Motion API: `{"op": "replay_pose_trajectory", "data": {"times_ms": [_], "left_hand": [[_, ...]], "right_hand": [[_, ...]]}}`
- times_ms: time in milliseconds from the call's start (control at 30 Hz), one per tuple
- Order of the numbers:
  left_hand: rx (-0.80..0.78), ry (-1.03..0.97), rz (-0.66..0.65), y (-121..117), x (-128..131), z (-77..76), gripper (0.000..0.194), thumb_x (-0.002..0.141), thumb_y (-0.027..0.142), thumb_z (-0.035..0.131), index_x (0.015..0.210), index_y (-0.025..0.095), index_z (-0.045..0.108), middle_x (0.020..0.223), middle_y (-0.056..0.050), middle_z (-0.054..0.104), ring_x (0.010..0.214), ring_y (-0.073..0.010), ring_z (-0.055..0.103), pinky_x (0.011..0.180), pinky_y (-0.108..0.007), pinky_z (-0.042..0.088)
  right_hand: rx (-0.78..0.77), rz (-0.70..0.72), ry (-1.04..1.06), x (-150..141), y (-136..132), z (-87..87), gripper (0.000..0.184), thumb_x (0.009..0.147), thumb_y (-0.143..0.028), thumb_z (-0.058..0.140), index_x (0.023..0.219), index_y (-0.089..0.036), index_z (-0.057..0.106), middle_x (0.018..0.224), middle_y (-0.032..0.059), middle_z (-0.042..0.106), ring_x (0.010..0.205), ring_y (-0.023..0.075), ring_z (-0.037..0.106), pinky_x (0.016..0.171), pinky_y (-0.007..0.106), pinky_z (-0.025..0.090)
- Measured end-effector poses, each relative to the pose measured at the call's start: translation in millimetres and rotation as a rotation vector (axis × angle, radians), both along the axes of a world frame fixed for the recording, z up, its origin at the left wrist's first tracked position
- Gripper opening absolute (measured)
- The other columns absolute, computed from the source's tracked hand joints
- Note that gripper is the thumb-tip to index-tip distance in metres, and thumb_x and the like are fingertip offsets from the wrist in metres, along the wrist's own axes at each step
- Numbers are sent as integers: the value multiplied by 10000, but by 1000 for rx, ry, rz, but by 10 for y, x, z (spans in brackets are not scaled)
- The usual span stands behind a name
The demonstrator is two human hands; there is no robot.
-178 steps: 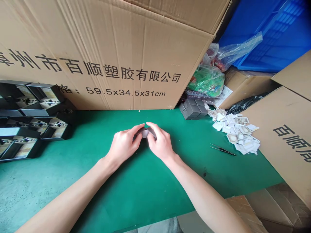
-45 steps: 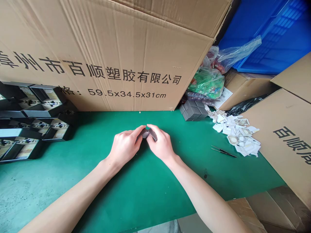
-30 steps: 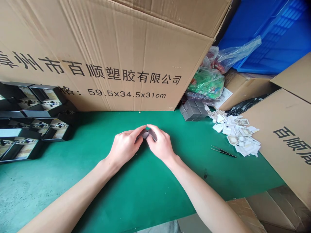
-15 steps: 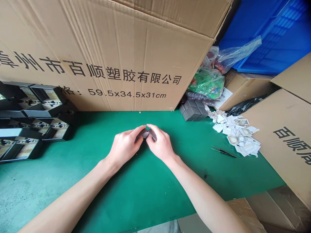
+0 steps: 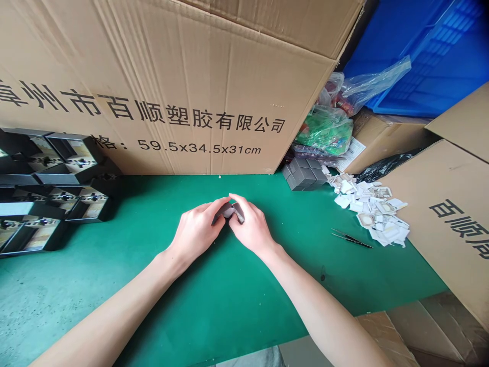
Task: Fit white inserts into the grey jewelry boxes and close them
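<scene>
Both my hands meet over the green mat (image 5: 267, 270), close together at its middle. Between them is a small dark grey block piece (image 5: 228, 211), possibly a folding cube, and my fingers hide most of it. My left hand (image 5: 196, 229) grips it from the left side. My right hand (image 5: 252, 227) holds its other side, with the fingertips curled over the top. The piece is raised slightly off the mat, and its exact shape is hidden.
Black trays with printed inserts (image 5: 57, 176) stand at the left. To the right lie a grey block stack (image 5: 304, 173), white paper scraps (image 5: 369, 209) and black-handled tweezers (image 5: 351, 238). A large cardboard box (image 5: 153, 92) stands along the mat's far edge.
My fingers have closed slightly around the dark piece, with my right hand shifting a little to the left. Less of the piece shows than half a second ago.
</scene>
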State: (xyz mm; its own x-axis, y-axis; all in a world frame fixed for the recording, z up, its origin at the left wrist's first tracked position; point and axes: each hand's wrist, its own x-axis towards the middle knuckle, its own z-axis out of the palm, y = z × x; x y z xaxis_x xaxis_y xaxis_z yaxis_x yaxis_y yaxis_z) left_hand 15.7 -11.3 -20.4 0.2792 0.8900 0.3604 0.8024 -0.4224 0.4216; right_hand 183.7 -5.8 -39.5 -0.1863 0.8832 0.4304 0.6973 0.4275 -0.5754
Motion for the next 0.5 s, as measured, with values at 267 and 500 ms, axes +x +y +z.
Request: {"op": "replay_pose_trajectory", "data": {"times_ms": [267,500], "left_hand": [[10,34,9,-2,2,-27,425,931,241,467,1333,259,605,1115,-32,775,863,-225,742,674,-286,527],[20,17,20,-2,7,-34,425,921,222,482,1324,264,610,1133,-15,772,870,-227,743,674,-290,532]], "right_hand": [[-16,-9,7,-7,-8,35,517,826,-109,487,1328,-216,551,1112,61,725,1018,235,687,898,380,578],[-6,-24,6,-1,-13,23,508,835,-131,494,1330,-231,547,1107,55,727,1004,242,691,873,382,583]]}}
